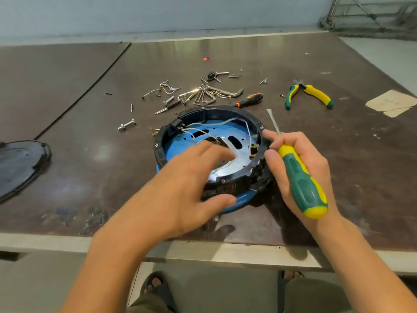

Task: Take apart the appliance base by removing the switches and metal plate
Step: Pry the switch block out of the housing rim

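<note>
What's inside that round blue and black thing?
Inside the appliance base you can see white wires, a shiny metal plate with holes and a black switch. The left hand covers the near part, so that is hidden.

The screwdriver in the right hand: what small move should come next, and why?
Probably swing the screwdriver blade down to the right rim of the base. The right hand holds it pointing away, over the table, while wires run to a part at that rim. The left hand is over the base and could steady it.
</note>
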